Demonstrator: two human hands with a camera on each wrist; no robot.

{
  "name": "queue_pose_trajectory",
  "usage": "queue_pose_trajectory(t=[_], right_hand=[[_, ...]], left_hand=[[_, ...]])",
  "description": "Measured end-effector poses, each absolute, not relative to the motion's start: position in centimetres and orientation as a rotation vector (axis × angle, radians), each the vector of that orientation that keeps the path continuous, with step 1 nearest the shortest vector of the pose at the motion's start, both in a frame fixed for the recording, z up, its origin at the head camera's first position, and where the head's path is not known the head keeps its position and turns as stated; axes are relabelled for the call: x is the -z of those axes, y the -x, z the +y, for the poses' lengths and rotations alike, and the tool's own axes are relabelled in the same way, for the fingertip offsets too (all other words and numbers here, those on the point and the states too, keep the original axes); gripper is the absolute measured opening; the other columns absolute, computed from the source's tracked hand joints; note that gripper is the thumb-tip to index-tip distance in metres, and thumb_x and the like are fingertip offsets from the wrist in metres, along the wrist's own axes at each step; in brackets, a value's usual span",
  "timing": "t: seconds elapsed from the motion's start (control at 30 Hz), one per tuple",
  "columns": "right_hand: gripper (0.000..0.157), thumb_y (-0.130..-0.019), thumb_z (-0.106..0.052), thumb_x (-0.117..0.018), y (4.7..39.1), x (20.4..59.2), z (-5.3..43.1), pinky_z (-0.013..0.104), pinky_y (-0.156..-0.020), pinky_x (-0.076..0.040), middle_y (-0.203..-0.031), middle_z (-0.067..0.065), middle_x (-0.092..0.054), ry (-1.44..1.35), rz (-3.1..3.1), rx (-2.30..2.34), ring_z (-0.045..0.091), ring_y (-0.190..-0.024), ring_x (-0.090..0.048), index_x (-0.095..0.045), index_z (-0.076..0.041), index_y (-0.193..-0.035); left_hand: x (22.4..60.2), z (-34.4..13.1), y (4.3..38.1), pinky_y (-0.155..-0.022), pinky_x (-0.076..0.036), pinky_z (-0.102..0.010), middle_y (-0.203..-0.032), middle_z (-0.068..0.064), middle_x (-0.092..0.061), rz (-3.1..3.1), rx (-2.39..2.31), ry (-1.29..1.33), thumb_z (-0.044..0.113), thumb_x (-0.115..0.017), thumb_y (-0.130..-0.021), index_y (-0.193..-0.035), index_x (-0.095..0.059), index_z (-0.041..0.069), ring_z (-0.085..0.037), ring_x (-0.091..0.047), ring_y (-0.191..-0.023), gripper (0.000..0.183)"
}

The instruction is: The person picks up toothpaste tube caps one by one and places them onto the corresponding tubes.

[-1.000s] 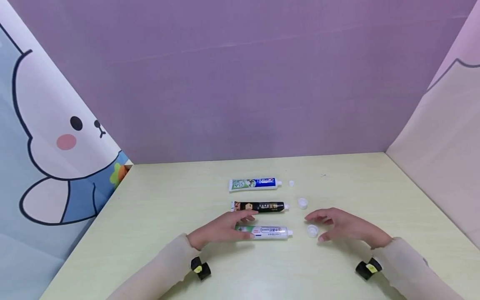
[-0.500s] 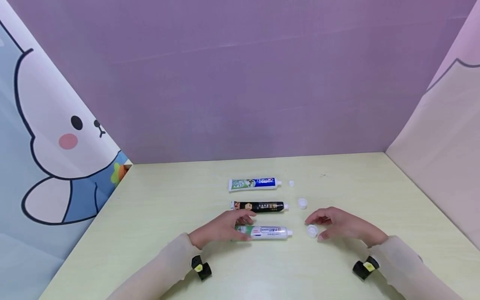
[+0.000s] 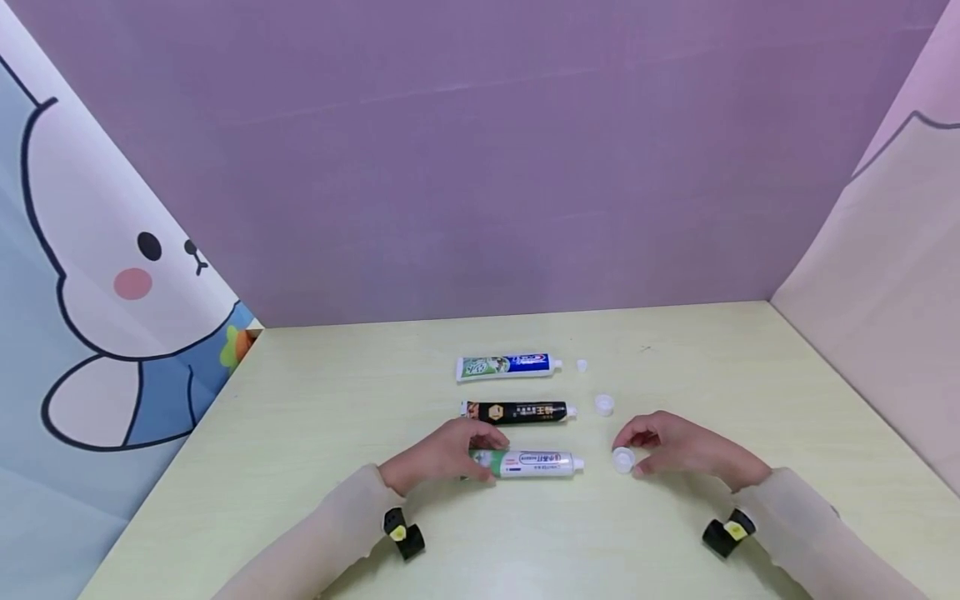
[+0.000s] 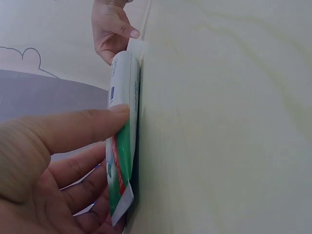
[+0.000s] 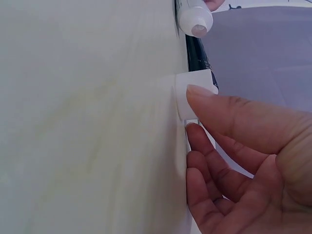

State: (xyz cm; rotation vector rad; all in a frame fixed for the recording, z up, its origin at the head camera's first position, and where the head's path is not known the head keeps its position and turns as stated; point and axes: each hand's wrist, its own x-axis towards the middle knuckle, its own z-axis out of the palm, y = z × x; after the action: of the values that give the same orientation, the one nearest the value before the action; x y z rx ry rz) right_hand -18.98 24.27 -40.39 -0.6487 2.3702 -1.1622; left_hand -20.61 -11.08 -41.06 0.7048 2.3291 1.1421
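A white-and-green toothpaste tube [image 3: 536, 464] lies on the table, its bare nozzle pointing right. My left hand [image 3: 448, 454] grips its tail end; in the left wrist view the thumb [image 4: 92, 127] presses one side and the fingers curl behind. At right, my right hand [image 3: 686, 450] holds a white cap [image 3: 622, 459] between thumb and fingers, down at the table. The right wrist view has the thumb over the cap [image 5: 187, 97]. Beyond lie a black toothpaste tube [image 3: 528, 412] and a blue-green toothpaste tube [image 3: 502, 367], both uncapped.
A second white cap [image 3: 604, 405] sits right of the black tube. A smaller white cap [image 3: 582, 365] is beside the blue-green tube's nozzle. The pale table [image 3: 360, 367] meets a purple backdrop [image 3: 495, 167] at the back, with printed cloth on either side.
My right hand has edged left, and its thumb and fingers have closed in on the white cap. My left hand has drawn slightly toward the tube's tail.
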Motion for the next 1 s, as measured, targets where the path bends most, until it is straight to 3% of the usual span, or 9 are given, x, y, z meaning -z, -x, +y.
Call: queue_pose_trajectory(t=[0.43,1.0], right_hand=[[0.028,-0.075,-0.006,-0.075,19.19,40.45,24.02,0.019,-0.085,-0.042,-0.100,0.005,-0.062,0.664,2.330,1.194,0.015,-0.093,-0.051,-0.064,-0.003,-0.101],[0.026,-0.073,-0.010,-0.079,19.29,40.36,23.59,0.022,-0.070,-0.039,-0.086,0.002,-0.055,0.613,2.403,1.131,0.016,-0.080,-0.045,-0.064,-0.006,-0.093]], left_hand=[[41.19,-11.23,20.85,-0.076,-0.045,-0.029,-0.100,0.003,-0.066,2.328,-1.146,-0.659,0.004,-0.081,-0.070,-0.102,-0.070,0.013,-0.012,-0.055,-0.090,0.034],[40.90,-10.69,20.76,-0.077,-0.038,-0.030,-0.097,0.007,-0.064,2.377,-1.056,-0.684,-0.001,-0.081,-0.066,-0.101,-0.069,0.015,-0.013,-0.049,-0.085,0.040]])
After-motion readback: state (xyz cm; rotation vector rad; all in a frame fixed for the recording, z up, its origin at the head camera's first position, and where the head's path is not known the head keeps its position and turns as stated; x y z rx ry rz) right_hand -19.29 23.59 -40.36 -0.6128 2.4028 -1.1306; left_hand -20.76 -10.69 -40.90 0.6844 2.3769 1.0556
